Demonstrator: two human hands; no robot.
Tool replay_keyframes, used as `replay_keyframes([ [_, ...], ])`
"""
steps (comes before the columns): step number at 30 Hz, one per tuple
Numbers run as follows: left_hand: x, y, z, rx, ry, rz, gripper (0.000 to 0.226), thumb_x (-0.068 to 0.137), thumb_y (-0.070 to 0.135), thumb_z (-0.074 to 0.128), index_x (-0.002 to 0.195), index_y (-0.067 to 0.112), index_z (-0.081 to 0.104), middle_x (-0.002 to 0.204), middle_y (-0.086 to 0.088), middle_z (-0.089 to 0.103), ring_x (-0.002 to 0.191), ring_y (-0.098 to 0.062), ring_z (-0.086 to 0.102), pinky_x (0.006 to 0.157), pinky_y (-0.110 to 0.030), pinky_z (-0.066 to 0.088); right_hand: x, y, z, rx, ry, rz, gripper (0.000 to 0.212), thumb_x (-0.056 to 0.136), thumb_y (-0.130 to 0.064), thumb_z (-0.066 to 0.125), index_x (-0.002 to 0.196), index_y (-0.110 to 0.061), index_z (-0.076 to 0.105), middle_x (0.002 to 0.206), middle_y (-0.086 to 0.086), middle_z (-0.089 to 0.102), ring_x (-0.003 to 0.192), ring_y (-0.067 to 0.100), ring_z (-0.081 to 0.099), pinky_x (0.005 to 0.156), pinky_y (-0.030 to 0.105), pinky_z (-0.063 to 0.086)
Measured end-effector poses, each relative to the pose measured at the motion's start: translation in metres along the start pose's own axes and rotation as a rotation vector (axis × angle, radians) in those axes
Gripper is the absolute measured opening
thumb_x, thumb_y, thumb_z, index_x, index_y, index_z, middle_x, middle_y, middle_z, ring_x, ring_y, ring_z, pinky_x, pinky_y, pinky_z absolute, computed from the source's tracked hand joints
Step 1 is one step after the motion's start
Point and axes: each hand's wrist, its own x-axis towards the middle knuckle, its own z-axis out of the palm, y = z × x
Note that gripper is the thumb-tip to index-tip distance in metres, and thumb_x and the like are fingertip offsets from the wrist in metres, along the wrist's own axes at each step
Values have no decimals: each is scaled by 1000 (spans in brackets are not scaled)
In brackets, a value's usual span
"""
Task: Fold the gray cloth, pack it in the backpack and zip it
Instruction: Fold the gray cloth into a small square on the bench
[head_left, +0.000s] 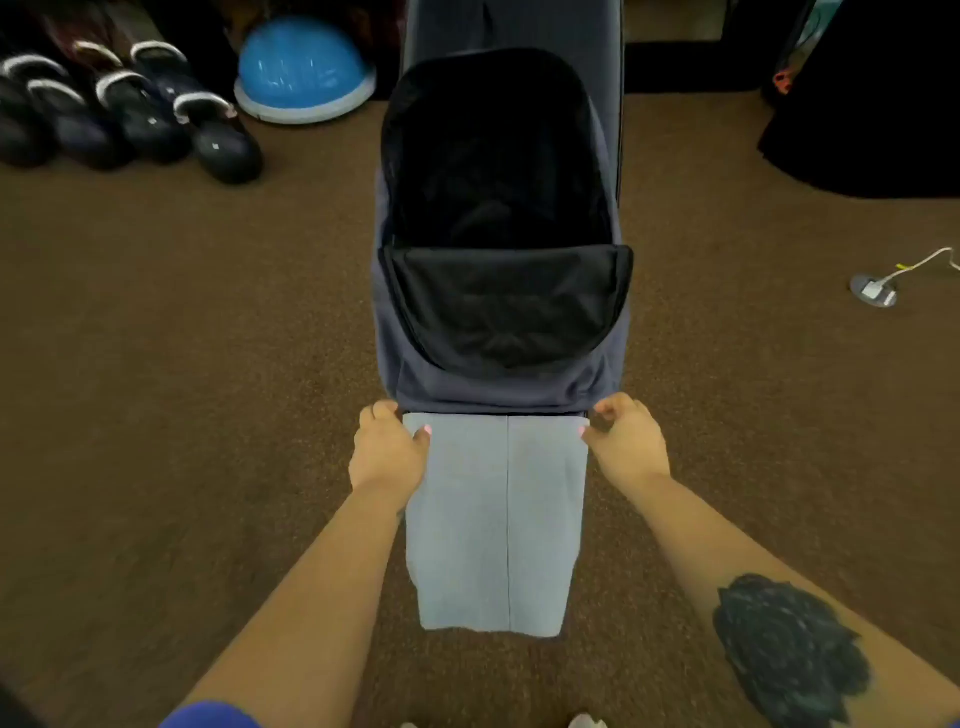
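Note:
A gray cloth (496, 519), folded into a narrow rectangle with a seam down its middle, hangs in front of me. My left hand (384, 454) pinches its top left corner and my right hand (628, 441) pinches its top right corner. Just beyond the cloth's top edge lies a dark blue-gray backpack (498, 384) on the brown carpet, unzipped, with its black-lined flap folded toward me and its dark inside showing.
Several dark dumbbell-like weights (130, 114) lie at the far left, next to a blue half-dome balance trainer (304, 70). A black bag or cover (872, 104) sits at the far right. A floor outlet with a white cable (875, 291) is on the carpet to the right.

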Motion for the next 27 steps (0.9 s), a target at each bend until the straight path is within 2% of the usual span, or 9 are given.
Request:
replay_keyframes([
  [3, 10, -11, 16, 23, -17, -97, 60, 89, 32, 57, 136, 4, 32, 140, -16, 37, 124, -36, 43, 94, -48, 42, 9, 11, 15, -74, -61, 85, 45, 87, -23, 65, 127, -11, 47, 132, 11, 48, 110, 31, 56, 87, 38, 47],
  [6, 23, -20, 29, -2, -63, -118, 64, 91, 31, 56, 140, 3, 27, 143, -19, 35, 127, -38, 40, 99, -50, 40, 18, 18, 26, -47, -103, 136, 54, 89, -23, 63, 135, -10, 39, 137, 13, 46, 117, 33, 53, 92, 42, 46],
  [10, 39, -28, 41, -48, -89, -79, 57, 92, 23, 54, 140, 7, 31, 141, -17, 41, 125, -36, 44, 102, -47, 41, 32, 24, 37, -36, -184, 141, 54, 91, -22, 59, 136, -9, 33, 130, 16, 55, 116, 37, 54, 85, 40, 44],
  [13, 41, -32, 47, -28, -79, -44, 53, 90, 20, 56, 138, 9, 34, 134, -16, 49, 121, -35, 49, 97, -44, 43, 36, 28, 44, -56, -187, 132, 54, 90, -23, 60, 136, -11, 35, 128, 16, 57, 114, 38, 55, 82, 39, 45],
  [17, 38, -37, 46, 54, 15, -8, 54, 87, 25, 62, 135, 11, 41, 129, -15, 52, 115, -34, 52, 89, -44, 46, 35, 28, 45, -111, -96, 141, 53, 86, -27, 66, 133, -12, 45, 123, 13, 61, 108, 35, 60, 82, 40, 51],
  [19, 36, -36, 44, 104, 35, 13, 43, 87, 25, 63, 126, 12, 50, 122, -14, 55, 108, -33, 56, 85, -43, 49, 32, 27, 44, -144, -62, 150, 44, 84, -27, 68, 123, -13, 53, 115, 13, 64, 102, 34, 61, 76, 37, 49],
  [22, 30, -32, 35, 216, 16, 78, 30, 88, 28, 60, 113, 12, 61, 115, -12, 58, 100, -31, 58, 81, -40, 50, 28, 23, 39, -213, -55, 130, 21, 84, -26, 68, 97, -11, 61, 98, 12, 67, 88, 32, 62, 71, 37, 49],
  [25, 22, -27, 19, 277, 2, 138, 28, 90, 35, 55, 105, 12, 63, 107, -8, 53, 92, -26, 57, 73, -37, 49, 20, 17, 25, -234, -66, 89, 16, 85, -26, 66, 88, -11, 63, 93, 10, 65, 83, 29, 62, 68, 35, 48],
  [27, 15, -24, 2, 288, -3, 183, 29, 90, 37, 54, 105, 14, 63, 109, -5, 49, 95, -24, 55, 75, -38, 50, 12, 9, 11, -233, -65, 28, 17, 83, -27, 67, 84, -11, 62, 93, 7, 61, 83, 27, 60, 67, 33, 46],
])
